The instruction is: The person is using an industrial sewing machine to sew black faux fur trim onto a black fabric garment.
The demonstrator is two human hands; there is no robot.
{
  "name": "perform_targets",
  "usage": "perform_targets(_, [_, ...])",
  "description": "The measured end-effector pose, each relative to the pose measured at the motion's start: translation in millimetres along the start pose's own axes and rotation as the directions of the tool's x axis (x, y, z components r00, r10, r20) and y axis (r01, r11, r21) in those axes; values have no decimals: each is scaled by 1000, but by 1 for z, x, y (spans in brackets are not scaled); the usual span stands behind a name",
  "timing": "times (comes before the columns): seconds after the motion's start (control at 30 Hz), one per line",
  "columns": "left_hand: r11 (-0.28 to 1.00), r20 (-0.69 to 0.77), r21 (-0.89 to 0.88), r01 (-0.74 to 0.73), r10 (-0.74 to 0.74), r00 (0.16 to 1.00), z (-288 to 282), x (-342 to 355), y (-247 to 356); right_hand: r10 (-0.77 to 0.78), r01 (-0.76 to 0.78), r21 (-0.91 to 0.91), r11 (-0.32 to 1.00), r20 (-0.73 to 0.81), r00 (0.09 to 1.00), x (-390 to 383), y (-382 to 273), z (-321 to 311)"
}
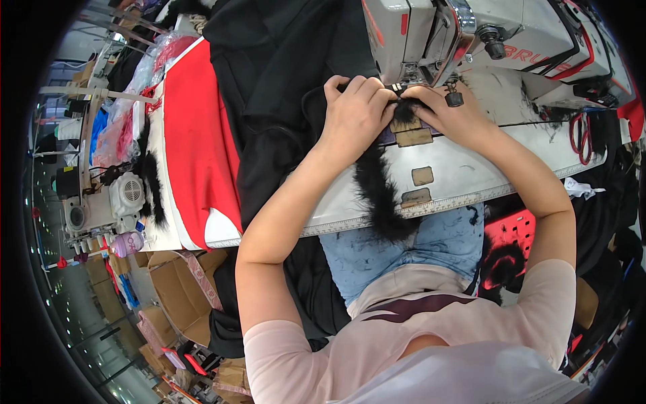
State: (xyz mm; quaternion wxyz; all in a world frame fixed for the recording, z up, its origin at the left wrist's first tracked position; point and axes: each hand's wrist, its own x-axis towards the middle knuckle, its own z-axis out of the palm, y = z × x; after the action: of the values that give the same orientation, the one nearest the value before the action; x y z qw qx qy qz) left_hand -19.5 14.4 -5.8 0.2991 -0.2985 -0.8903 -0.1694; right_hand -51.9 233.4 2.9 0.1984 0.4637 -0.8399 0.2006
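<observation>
Beneath the head of a white sewing machine (420, 40), my two hands meet close to the presser foot. My left hand (355, 114) has its fingers bent and closed on the black fur trim (378, 192), at the border of the black cloth (269, 74). My right hand (457, 116) pinches the fluffy part of the same trim from the other side. From under my left hand the trim runs down over the table's front edge onto my lap. Fingers and fur hide the exact stitching spot.
Red cloth (195, 141) lies on the white sewing table (323, 212) at left, beside a loose black fur strip (153, 188). A measuring tape lines the front edge. Red cord (580, 138) lies at right. Cardboard boxes (178, 293) stand at lower left.
</observation>
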Motion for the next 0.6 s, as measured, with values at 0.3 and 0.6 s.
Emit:
perform_targets(0.3, [995,28,-55,88,-87,996,8,-2,1,-8,9,66,998,-30,1000,4,2,3])
perform_targets(0.6, [995,32,96,-34,31,999,1,3,5,-24,24,20,1000,27,999,-4,5,5])
